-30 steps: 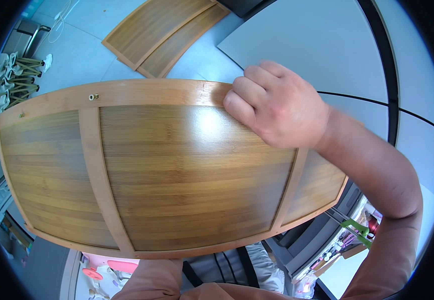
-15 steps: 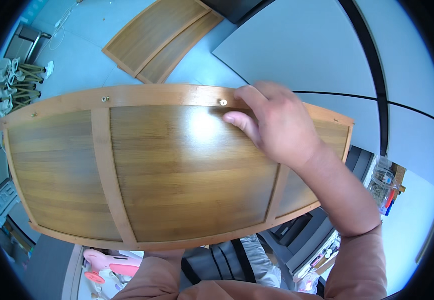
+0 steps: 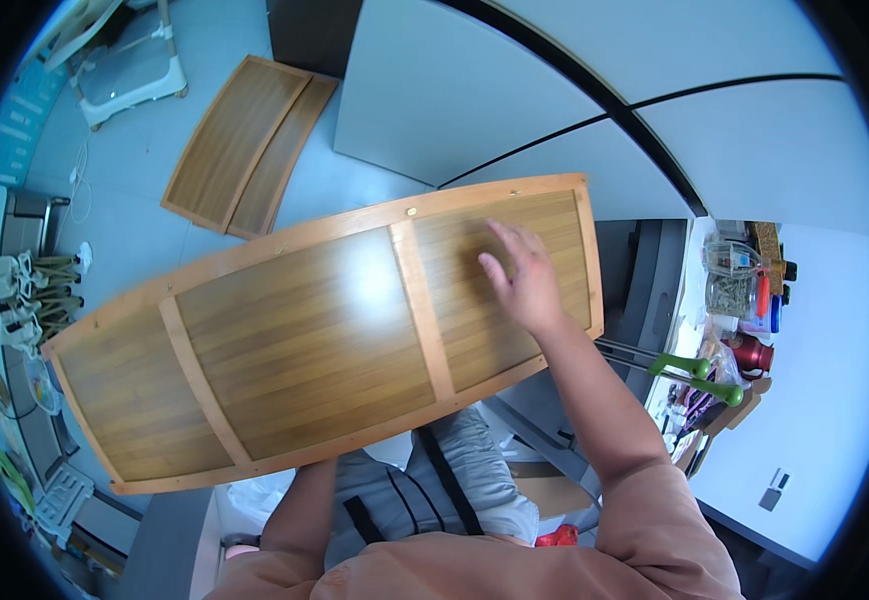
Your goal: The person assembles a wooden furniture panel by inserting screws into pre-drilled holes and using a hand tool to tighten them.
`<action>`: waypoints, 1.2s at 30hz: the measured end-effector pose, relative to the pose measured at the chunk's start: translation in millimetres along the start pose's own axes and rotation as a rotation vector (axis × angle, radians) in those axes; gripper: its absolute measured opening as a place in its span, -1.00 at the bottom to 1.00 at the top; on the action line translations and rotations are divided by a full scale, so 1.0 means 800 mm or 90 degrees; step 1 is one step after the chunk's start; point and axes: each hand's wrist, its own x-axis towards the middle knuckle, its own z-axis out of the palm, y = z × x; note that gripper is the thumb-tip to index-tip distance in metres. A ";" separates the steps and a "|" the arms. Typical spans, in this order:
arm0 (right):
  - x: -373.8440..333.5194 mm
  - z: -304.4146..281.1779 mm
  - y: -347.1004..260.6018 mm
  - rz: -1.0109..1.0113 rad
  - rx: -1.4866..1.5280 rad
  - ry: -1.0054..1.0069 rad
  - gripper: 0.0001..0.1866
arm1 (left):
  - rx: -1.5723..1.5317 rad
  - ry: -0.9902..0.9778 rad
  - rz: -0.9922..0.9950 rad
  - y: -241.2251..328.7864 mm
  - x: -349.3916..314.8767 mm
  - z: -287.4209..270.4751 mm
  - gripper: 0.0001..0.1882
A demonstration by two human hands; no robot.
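Note:
A long wooden panel (image 3: 305, 330) with a light frame and two crossbars lies across my front, tilted with its right end farther away. Several small metal fittings, one of them a brass-coloured fitting (image 3: 412, 212), sit along its far rail. Over the right-hand section is my right hand (image 3: 530, 283), open, its fingers apart and nothing in them; whether it touches the wood I cannot tell. My left forearm (image 3: 300, 505) runs up under the panel's near edge, and the panel hides the left hand.
Another framed wooden piece (image 3: 240, 150) rests on the floor at the far left. A pale cabinet (image 3: 455, 90) stands beyond the panel. To the right, green-handled metal rods (image 3: 690, 367) jut out by jars (image 3: 733, 280). Folded stools (image 3: 40, 290) are at the left.
The panel has swung so its left end is nearer and its right end farther. My right hand has left the fittings on the far rail and is now over the right section.

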 end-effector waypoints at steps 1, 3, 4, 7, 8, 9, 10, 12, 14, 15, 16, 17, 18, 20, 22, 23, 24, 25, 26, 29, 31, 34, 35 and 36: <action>0.004 0.001 0.023 0.010 0.006 0.033 -0.57 | 0.009 0.000 -0.002 0.005 -0.002 -0.001 -0.54; 0.021 -0.002 0.061 0.021 0.008 0.063 -0.58 | 0.031 0.002 -0.009 0.014 -0.006 -0.005 -0.54; 0.031 -0.004 0.077 0.031 0.004 0.087 -0.58 | 0.040 0.008 -0.014 0.017 -0.005 -0.010 -0.54; 0.053 0.000 0.113 0.001 0.038 0.083 -0.61 | 0.076 0.016 -0.036 0.029 -0.011 -0.017 -0.54; 0.057 0.002 0.123 -0.023 0.060 0.070 -0.62 | 0.083 0.014 -0.043 0.038 -0.016 -0.014 -0.54; 0.063 0.008 0.128 -0.072 0.055 0.092 -0.65 | 0.090 0.017 -0.051 0.045 -0.018 -0.014 -0.54; 0.067 0.014 0.131 -0.075 0.072 0.090 -0.65 | 0.097 0.019 -0.058 0.053 -0.018 -0.015 -0.54; 0.073 0.024 0.133 -0.152 0.115 0.100 -0.68 | 0.111 0.026 -0.074 0.067 -0.022 -0.017 -0.53; 0.080 0.033 0.136 -0.162 0.146 0.112 -0.74 | 0.119 0.030 -0.082 0.082 -0.023 -0.015 -0.53; 0.083 0.034 0.140 -0.199 0.148 0.117 -0.78 | 0.119 0.031 -0.083 0.091 -0.022 -0.011 -0.53; 0.085 0.035 0.142 -0.235 0.150 0.122 -0.82 | 0.120 0.030 -0.082 0.100 -0.024 -0.006 -0.53; 0.087 0.038 0.143 -0.235 0.168 0.118 -0.88 | 0.124 0.030 -0.080 0.109 -0.025 -0.001 -0.53; 0.088 0.039 0.146 -0.235 0.174 0.114 -0.88 | 0.125 0.030 -0.078 0.115 -0.027 0.003 -0.53; 0.090 0.042 0.148 -0.266 0.149 0.123 -0.89 | 0.130 0.029 -0.060 0.129 -0.029 0.016 -0.53; 0.086 0.046 0.145 -0.257 0.129 0.140 -0.89 | 0.133 0.028 -0.030 0.142 -0.032 0.034 -0.53; 0.085 0.048 0.143 -0.249 0.107 0.161 -0.89 | 0.134 0.025 -0.010 0.150 -0.035 0.043 -0.53; 0.086 0.047 0.143 -0.251 0.108 0.154 -0.89 | 0.138 0.023 0.009 0.155 -0.037 0.053 -0.53; 0.086 0.044 0.145 -0.266 0.098 0.139 -0.89 | 0.142 0.020 0.029 0.161 -0.040 0.062 -0.52; 0.087 0.040 0.147 -0.282 0.088 0.124 -0.89 | 0.148 0.017 0.047 0.166 -0.044 0.070 -0.52; 0.088 0.029 0.145 -0.290 0.051 0.110 -0.88 | 0.170 0.008 0.082 0.176 -0.049 0.092 -0.52; 0.087 0.033 0.142 -0.284 0.045 0.109 -0.86 | 0.183 0.003 0.095 0.173 -0.052 0.097 -0.52; 0.082 0.042 0.141 -0.257 0.032 0.114 -0.84 | 0.193 -0.003 0.112 0.162 -0.049 0.093 -0.52; 0.079 0.045 0.142 -0.234 0.026 0.120 -0.83 | 0.197 -0.003 0.120 0.159 -0.047 0.091 -0.52; 0.079 0.046 0.141 -0.236 0.027 0.123 -0.83 | 0.204 -0.007 0.132 0.156 -0.044 0.085 -0.52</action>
